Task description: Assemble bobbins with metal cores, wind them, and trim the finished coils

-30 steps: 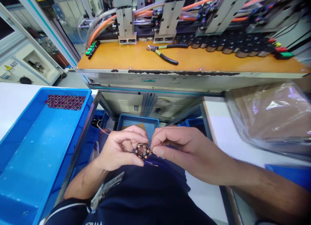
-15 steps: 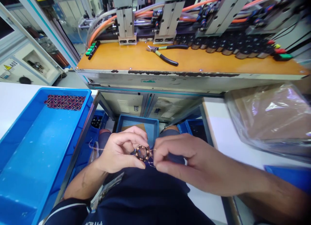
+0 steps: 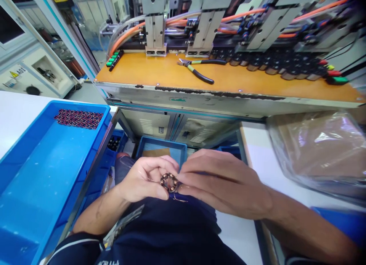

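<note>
A small ring-shaped motor stator (image 3: 169,182) with copper windings is pinched between the thumb and fingers of my left hand (image 3: 145,177), its round opening turned up toward me. Thin copper wires (image 3: 180,199) stick out from its right and lower side, and another runs off to the left past my fingers. My right hand (image 3: 220,181) is at the stator's right edge, thumb and fingertips closed together around the wire ends. Whether those fingertips also press on the ring is hard to make out.
Ahead, an orange bench top (image 3: 137,70) carries cutting pliers (image 3: 197,68), a black marker (image 3: 116,61) and rows of black cylindrical parts (image 3: 271,65) below a machine. On the left lies a blue tray (image 3: 54,162) with many small parts; on the right, a plastic-wrapped package (image 3: 317,146).
My right hand has moved left against the stator, its fingers now straighter and closer to the ring. The left hand keeps its hold. The view has shifted slightly.
</note>
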The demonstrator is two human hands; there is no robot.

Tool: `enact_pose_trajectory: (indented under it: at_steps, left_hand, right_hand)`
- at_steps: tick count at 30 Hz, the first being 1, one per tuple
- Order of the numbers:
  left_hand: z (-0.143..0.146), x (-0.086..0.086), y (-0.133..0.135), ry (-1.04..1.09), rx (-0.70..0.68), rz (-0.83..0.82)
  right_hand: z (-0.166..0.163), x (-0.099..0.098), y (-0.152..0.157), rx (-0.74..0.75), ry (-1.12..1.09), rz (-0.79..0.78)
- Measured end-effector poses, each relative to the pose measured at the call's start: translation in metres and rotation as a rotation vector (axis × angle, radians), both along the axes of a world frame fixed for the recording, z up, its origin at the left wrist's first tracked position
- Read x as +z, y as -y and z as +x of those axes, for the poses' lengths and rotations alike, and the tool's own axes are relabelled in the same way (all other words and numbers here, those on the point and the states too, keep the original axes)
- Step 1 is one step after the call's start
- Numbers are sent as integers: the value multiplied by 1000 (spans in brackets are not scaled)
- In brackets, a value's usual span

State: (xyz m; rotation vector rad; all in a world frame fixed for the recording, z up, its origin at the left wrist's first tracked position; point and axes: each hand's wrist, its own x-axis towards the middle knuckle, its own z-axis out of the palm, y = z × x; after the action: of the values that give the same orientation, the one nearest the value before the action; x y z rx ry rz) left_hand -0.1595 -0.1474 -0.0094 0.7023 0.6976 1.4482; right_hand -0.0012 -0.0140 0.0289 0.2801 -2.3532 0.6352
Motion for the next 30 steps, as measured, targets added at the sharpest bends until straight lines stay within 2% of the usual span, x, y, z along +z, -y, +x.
enact_pose_trajectory:
  at_steps: [6,11,16,19,25,30]
  left_hand:
    - [-1,-1,-1,-65,28,-41]
    - [-3,-3,-2,-117,64,11]
    - [-2,-4,-3,-325,214,150]
    - [-2,-2,-3,-384,273,172]
    - [-6,1,2,-368,43,-15]
    - [0,1,3,-281,144,54]
  right_hand:
    - [-2,-4,-1,6,-12,-50]
    - [1,-7,6,-75,-22,-135]
    - [-2,-11,17,-186,-55,-268]
    - [-6,-18,20,-223,-128,-303]
    - [-6,-23,19,-214,-191,-252]
    - [-5,-22,22,-324,-193,-238]
